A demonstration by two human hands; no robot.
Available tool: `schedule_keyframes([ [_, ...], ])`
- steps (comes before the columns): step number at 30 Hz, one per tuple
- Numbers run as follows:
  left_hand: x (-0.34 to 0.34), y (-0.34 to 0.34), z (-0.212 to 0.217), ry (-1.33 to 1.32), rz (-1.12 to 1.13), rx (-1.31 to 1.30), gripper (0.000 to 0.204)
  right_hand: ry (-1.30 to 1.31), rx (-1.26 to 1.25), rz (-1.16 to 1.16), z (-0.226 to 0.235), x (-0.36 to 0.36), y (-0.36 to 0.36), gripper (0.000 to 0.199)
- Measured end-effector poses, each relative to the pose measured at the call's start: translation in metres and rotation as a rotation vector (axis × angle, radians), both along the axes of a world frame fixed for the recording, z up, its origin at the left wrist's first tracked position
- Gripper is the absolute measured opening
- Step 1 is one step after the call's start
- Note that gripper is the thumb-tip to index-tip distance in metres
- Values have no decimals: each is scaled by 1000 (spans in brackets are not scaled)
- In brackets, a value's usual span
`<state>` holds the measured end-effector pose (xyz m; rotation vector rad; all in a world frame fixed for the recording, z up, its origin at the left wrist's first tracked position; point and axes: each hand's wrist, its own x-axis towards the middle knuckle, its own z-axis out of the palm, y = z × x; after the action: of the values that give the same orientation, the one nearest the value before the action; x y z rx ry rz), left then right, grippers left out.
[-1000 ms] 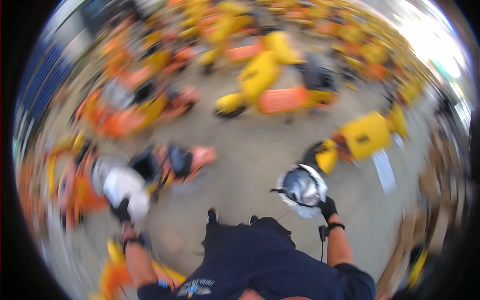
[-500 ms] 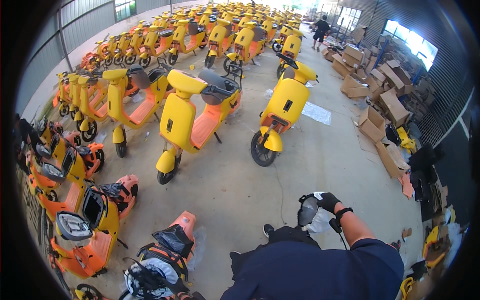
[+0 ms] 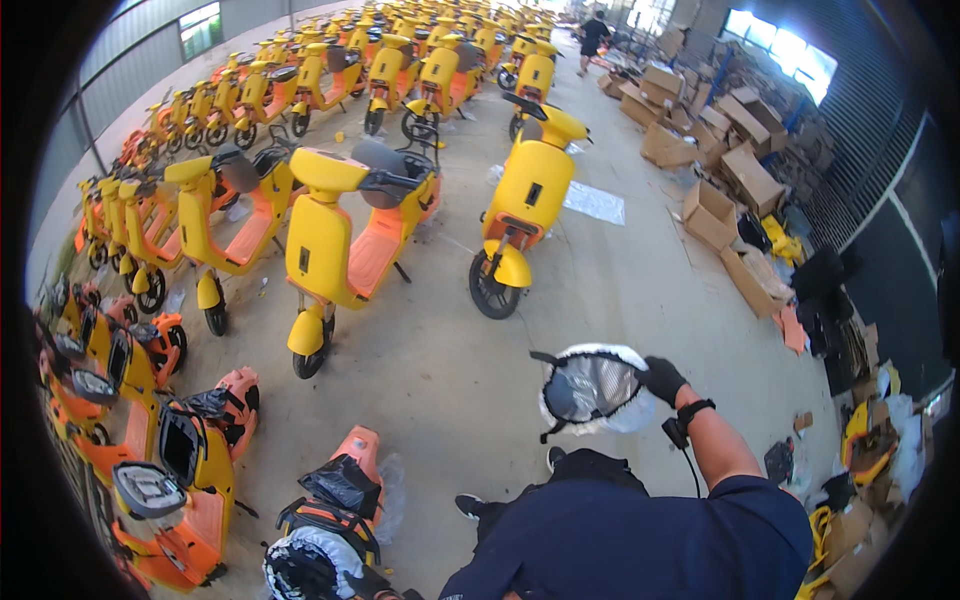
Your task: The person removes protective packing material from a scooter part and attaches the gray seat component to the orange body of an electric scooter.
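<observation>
Right hand [image 3: 660, 380], clamped on white bag [image 3: 597, 392], now bares its silvery lining [image 3: 612, 378] more fully; near left, left hand [image 3: 368, 583] clasps second bag [image 3: 306, 566]

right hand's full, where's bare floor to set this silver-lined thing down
Bare floor lies between the front yellow scooters and the silver-lined thing; more runs below the pale sheet, left of the cardboard boxes. Crowded spots: lower left with orange-and-yellow scooters, right edge with boxes and yellow parts.
</observation>
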<state>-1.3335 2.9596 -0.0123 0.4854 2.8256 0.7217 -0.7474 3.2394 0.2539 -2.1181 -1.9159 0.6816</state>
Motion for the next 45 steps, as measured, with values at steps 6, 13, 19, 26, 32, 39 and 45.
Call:
schedule_keyframes([
  [6, 29, -15, 30, -36, -407, -338, 60, 573, 224, -25, 67, 50, 39, 24],
  [13, 221, 242, 167, -315, -1111, 353, 62, 686, 385, 92, 118, 158, 38, 24],
  [19, 547, 404, 331, 140, -1745, 655, 85, 651, 425, 79, 130, 268, 26, 28],
  [26, 807, 471, 302, -369, -2223, 756, 46, 60, 579, 29, 105, 398, 2, 21],
  [32, 882, 503, 302, -916, -2455, 331, 36, -216, 464, -817, 36, 438, -5, 33],
  [39, 946, 548, 344, -925, -2919, -220, 38, 73, 624, -1227, 14, 447, -7, 29],
  [45, 979, 601, 353, -1140, -2738, -510, 27, 744, 582, -1237, 65, 423, -2, 25],
])
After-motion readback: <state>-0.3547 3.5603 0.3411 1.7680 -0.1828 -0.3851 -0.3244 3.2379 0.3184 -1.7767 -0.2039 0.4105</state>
